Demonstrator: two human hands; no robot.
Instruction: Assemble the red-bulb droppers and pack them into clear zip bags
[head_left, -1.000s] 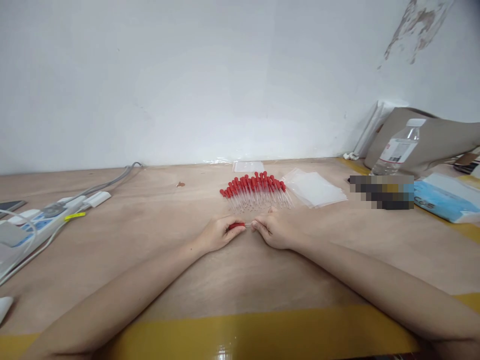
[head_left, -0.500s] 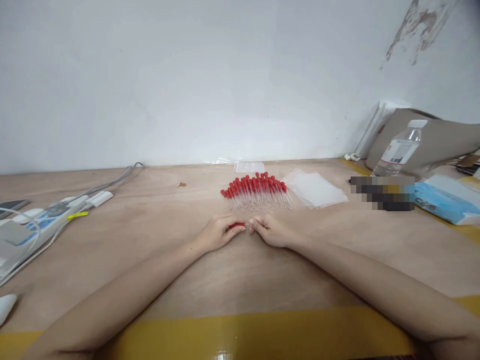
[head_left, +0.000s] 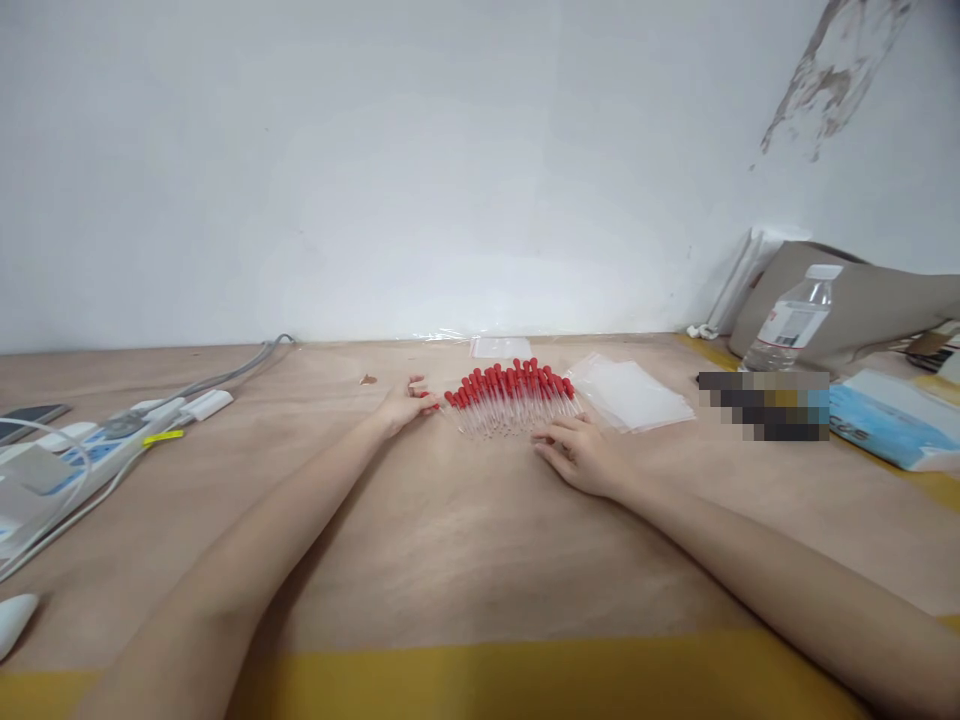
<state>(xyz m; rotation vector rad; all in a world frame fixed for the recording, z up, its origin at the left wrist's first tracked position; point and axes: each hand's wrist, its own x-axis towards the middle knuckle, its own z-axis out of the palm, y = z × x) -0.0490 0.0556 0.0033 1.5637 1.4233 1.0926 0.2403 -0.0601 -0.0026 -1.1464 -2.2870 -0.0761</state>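
A row of glass droppers with red bulbs (head_left: pixel 514 395) lies on the wooden table (head_left: pixel 465 540), bulbs toward the wall. My left hand (head_left: pixel 403 402) is at the left end of the row, its fingertips pinching the red bulb of one dropper (head_left: pixel 431 399) that lies beside the others. My right hand (head_left: pixel 581 452) rests on the table just in front of the droppers' glass tips, fingers stretched out and holding nothing.
A stack of clear plastic bags (head_left: pixel 630 392) lies right of the droppers, one more bag (head_left: pixel 499 347) behind them. A water bottle (head_left: pixel 791 320), brown envelope (head_left: pixel 862 295) and blue packet (head_left: pixel 892 415) are at right. A power strip with cables (head_left: pixel 90 440) is at left.
Both hands left the spot near the table's middle where they held one dropper between them. The left hand carried it to the row's left end; the right hand let go and flattened.
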